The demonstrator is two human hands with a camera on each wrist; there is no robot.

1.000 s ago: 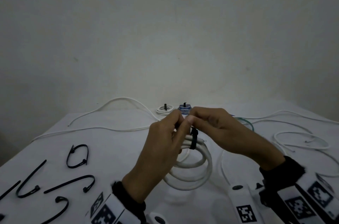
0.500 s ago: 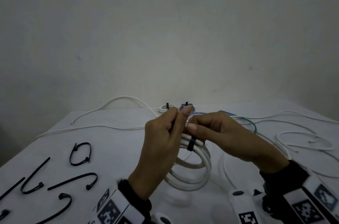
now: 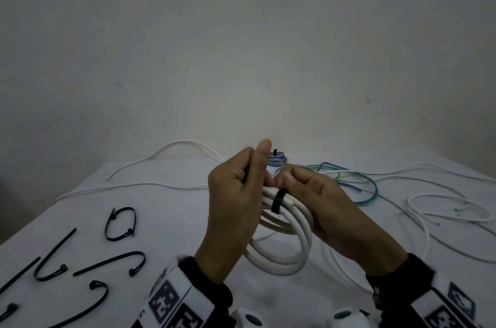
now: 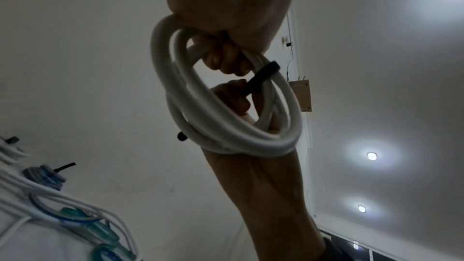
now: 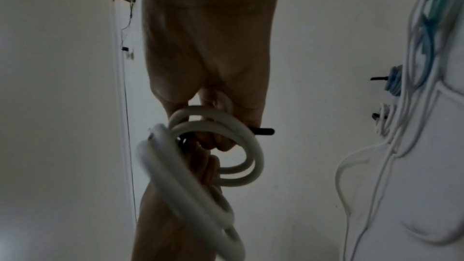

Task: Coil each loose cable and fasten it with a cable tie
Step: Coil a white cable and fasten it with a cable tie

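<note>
Head view, w/ both wrist views. Thick white round cable wound into a coil, held up off the white-covered table between both hands. Black plastic cable tie is looped round the top of the bundle. Left hand: fingers curled, thumb up, apparently pinching the tie's tail; the exact pinch pt. is hidden. Right hand: fingers curled round the coil turns beside the tie.

Step (judged): cinching the tie.

Risks: turns look fanned apart at the bottom, so if the tie isn't drawn tight a turn may slip out; an uneven pull could skew the band or let the tail slip from the fingers.

Elsewhere: spare black ties at left; loose white cables and a blue-green cable not yet coiled; a small tied blue coil at the back.
</note>
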